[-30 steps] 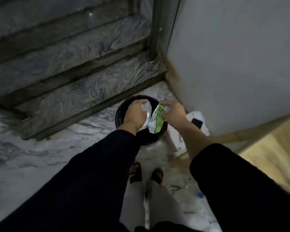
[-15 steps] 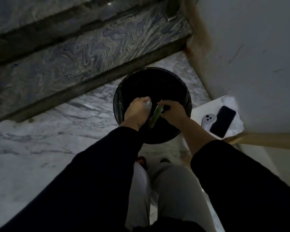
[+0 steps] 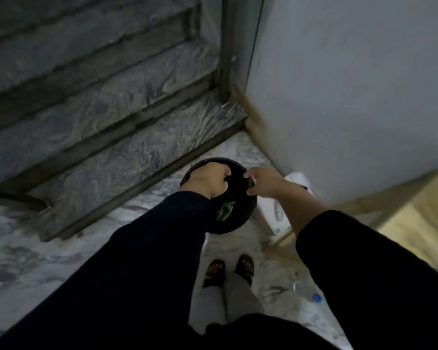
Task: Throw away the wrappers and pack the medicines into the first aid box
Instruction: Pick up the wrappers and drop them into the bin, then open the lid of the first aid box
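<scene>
Marble stairs (image 3: 91, 127) rise at far left above a veined marble floor (image 3: 36, 248), where a black bin (image 3: 240, 218) stands by the wall. Inside lies a green wrapper (image 3: 225, 209). Left hand (image 3: 209, 179) is curled, seemingly empty; right hand (image 3: 262, 180) has fingers loosely apart. Disposal looks done; next comes packing medicines, none visible here.

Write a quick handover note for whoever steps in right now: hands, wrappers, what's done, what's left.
Left hand: over the black bin, fingers curled; nothing visible in it.
Right hand: over the bin's right rim, empty.
Green wrapper: lying inside the bin.
Done: at least that wrapper is binned.
Left: pack the medicines into the first aid box; neither is in view here.
</scene>
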